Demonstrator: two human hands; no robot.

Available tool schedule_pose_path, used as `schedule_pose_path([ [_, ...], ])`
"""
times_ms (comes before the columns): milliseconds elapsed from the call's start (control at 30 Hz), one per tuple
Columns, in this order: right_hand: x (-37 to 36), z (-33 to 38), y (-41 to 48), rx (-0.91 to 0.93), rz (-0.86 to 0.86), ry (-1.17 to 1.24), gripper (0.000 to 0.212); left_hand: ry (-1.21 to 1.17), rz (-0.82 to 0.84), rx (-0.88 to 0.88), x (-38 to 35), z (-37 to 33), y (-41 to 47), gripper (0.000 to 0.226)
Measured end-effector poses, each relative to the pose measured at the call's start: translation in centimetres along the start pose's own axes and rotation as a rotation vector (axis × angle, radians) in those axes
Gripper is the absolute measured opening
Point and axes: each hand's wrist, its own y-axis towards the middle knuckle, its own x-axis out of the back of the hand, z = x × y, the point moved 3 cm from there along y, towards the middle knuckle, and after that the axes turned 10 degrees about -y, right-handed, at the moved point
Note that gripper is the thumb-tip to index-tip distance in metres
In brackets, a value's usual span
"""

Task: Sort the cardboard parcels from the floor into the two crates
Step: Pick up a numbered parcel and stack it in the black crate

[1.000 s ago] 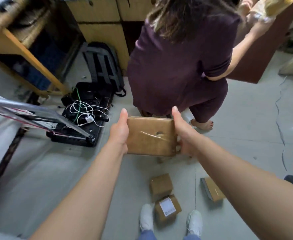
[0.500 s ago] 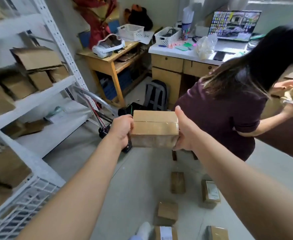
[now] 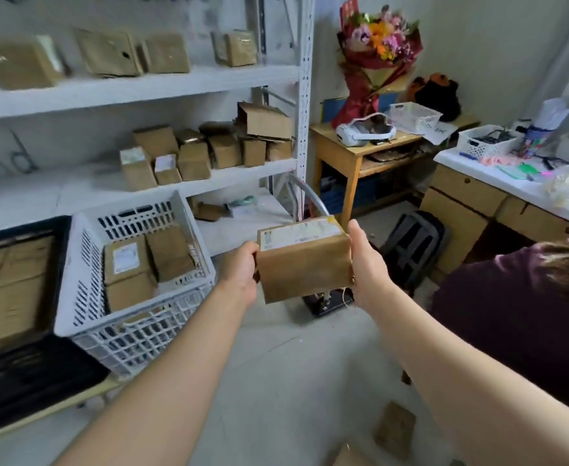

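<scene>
The cardboard parcel (image 3: 305,264) is held in mid-air above the floor (image 3: 293,381), long axis running left to right and label face up, and is grasped at its short ends by the grip of the left hand (image 3: 241,269) and of the right hand (image 3: 365,267). The white crate (image 3: 141,334) lies lower and to the left, nearer the left hand, with the black crate (image 3: 24,375) just beyond it. A leftward, downward carry is judged to be needed.

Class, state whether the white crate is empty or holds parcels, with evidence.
Holds parcels, not full. Several cardboard parcels lie inside the white crate, below its rim; the held parcel is outside.
</scene>
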Motion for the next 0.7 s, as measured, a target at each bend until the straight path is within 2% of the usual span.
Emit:
schedule_pose_path([
  [67,-3.7,0.6,0.5,0.031,0.067,-0.027,0.068,-0.007,-0.048,-0.015,2.6,-2.1,1.5,0.02],
  [100,-5.7,0.8,0.9,0.041,0.096,-0.043,0.062,-0.015,-0.074,-0.027,3.8,-3.1,2.3,0.022],
  [200,-12.2,1.3,2.3,0.062,0.136,-0.103,0.063,-0.045,-0.132,-0.052,7.5,-6.5,4.8,0.031],
  [300,-19.3,1.7,3.9,0.116,0.16,-0.122,0.028,-0.051,-0.195,-0.072,11.6,-10.1,8.1,0.037],
  [333,-21.6,1.9,4.3,0.121,0.17,-0.128,0.024,-0.042,-0.213,-0.071,13.0,-11.2,9.4,0.037],
  [600,-35.4,1.7,7.2,0.118,0.219,-0.238,0.023,-0.006,-0.287,-0.009,22.4,-15.7,17.9,0.03],
  [700,-38.4,1.6,8.2,0.091,0.273,-0.316,0.024,-0.018,-0.294,0.033,25.2,-15.9,20.5,0.043],
])
